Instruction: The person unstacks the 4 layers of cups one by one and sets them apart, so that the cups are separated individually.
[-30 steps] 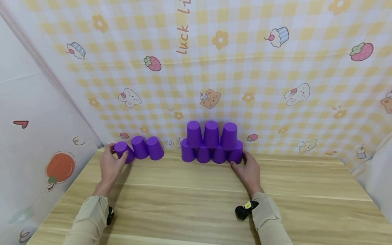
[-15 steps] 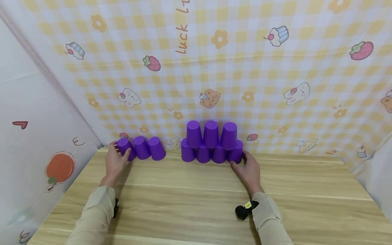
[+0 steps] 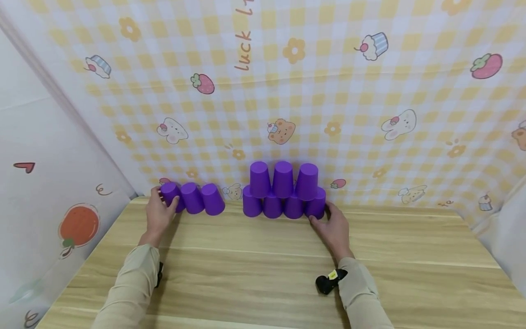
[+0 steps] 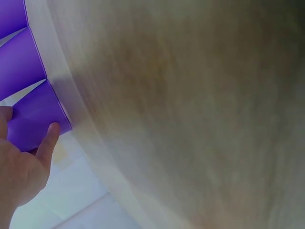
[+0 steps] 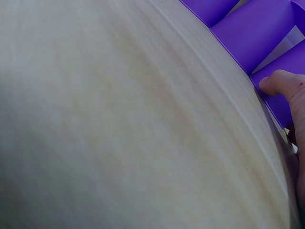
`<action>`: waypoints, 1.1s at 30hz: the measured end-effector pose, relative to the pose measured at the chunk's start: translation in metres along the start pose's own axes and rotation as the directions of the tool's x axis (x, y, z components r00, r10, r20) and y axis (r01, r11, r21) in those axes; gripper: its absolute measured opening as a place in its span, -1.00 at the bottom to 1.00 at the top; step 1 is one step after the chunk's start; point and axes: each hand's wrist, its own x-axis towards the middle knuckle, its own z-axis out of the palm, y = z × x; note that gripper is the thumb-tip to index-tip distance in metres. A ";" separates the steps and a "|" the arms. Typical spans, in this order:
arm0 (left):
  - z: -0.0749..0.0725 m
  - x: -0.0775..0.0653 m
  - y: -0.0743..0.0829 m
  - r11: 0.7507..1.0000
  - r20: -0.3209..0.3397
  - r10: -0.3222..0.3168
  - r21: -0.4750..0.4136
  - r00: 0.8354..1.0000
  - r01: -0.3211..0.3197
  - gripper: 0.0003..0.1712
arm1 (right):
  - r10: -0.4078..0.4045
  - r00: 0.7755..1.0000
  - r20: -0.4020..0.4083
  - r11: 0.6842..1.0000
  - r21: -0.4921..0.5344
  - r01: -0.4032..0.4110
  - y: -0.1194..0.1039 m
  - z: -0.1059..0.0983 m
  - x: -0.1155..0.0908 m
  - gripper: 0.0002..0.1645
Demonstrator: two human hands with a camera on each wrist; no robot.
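Observation:
Three purple cups stand upside down in a row at the back left of the table. My left hand (image 3: 159,218) grips the leftmost cup (image 3: 169,189), thumb on its near side; it touches the middle cup (image 3: 192,198), which is against the right-hand cup (image 3: 213,199). In the left wrist view the gripped cup (image 4: 35,114) lies between thumb and fingers. To the right, three upside-down cups (image 3: 283,179) sit on a bottom row of several more. My right hand (image 3: 334,228) holds the end cup (image 3: 315,208) of that bottom row, thumb in front; its other fingers are mostly hidden.
A wood-grain table (image 3: 255,269) extends in front of the cups. Behind them hangs a yellow checked cloth (image 3: 345,91) with printed pictures, close to the cups. A white cloth wall (image 3: 45,137) borders the left side.
My left hand has pushed the three-cup row to the right, nearer the stacked cups, and the gaps in the row have closed. The right hand and the stack have stayed in place.

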 end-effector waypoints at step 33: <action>-0.014 0.006 0.095 0.929 -0.214 -0.025 -0.366 0.976 -0.057 -0.58 | 0.006 1.000 -0.001 1.000 0.007 -0.006 0.001 0.002 0.000 -0.22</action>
